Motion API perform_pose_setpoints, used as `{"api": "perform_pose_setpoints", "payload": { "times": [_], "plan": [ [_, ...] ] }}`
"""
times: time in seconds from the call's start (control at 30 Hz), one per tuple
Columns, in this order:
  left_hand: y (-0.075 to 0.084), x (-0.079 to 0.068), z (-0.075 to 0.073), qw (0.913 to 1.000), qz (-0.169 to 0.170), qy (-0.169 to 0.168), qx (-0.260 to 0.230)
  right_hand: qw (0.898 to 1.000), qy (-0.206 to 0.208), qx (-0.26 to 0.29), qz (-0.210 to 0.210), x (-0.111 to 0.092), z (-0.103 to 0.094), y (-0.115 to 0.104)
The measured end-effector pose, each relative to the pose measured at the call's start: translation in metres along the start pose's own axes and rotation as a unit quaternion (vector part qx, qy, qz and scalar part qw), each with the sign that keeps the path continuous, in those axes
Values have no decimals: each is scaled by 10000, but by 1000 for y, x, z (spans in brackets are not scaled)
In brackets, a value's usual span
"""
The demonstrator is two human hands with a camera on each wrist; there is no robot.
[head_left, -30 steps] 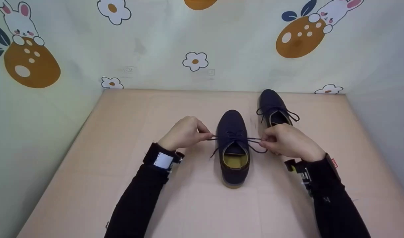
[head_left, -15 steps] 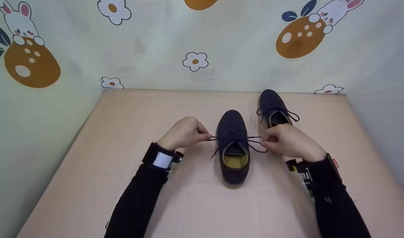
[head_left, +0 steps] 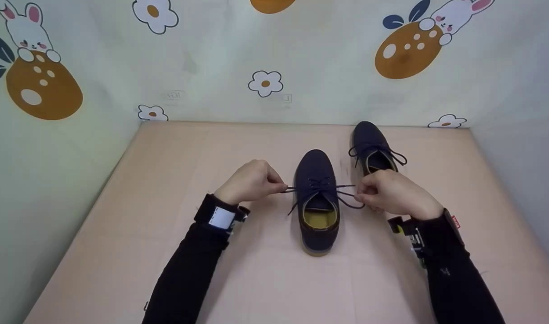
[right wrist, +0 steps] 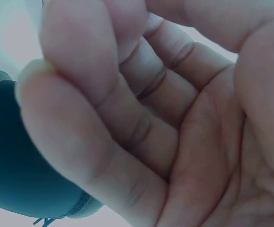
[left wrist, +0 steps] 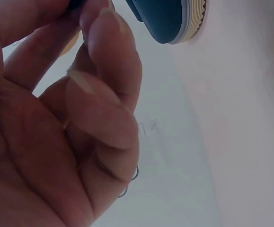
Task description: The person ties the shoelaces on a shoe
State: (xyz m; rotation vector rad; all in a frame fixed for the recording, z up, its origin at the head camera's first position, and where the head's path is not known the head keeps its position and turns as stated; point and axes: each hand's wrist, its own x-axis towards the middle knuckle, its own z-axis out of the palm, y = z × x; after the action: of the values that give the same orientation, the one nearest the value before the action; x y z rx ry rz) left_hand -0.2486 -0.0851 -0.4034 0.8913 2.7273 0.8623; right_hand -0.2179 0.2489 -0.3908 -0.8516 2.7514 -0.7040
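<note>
A dark navy lace-up shoe [head_left: 316,166] with a yellow insole lies toe-away at mid-surface in the head view. Left of it, my left hand [head_left: 251,182] pinches dark shoelace [head_left: 291,189] strands between thumb and fingertips. On the other side my right hand [head_left: 393,192] pinches lace strands too, and they stretch sideways across the shoe's tongue. One lace end hangs loose at the shoe's left, and a lace loop droops at its right. The left wrist view shows curled fingers [left wrist: 110,61] below part of the shoe [left wrist: 167,19]. In the right wrist view, fingers [right wrist: 66,127] cover part of a dark shoe [right wrist: 18,156].
A matching shoe [head_left: 368,135] with a tied bow stands behind my right hand, close to the back wall; its heel is hidden by the hand. Pale walls [head_left: 211,67] with rabbit and flower prints bound the light pinkish surface [head_left: 278,288] at back and sides.
Both hands keep their hold on the laces and stay nearly in place. The strands at the right spread slightly farther apart. The shoes have not moved.
</note>
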Motion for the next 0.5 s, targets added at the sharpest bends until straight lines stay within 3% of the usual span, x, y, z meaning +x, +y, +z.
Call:
{"api": "perform_pose_setpoints", "payload": {
  "times": [0.5],
  "plan": [
    [1, -2, -1, 9985, -412, -342, -97, 9997, -112, -192, 25, 2, 2, 1]
  ]
}}
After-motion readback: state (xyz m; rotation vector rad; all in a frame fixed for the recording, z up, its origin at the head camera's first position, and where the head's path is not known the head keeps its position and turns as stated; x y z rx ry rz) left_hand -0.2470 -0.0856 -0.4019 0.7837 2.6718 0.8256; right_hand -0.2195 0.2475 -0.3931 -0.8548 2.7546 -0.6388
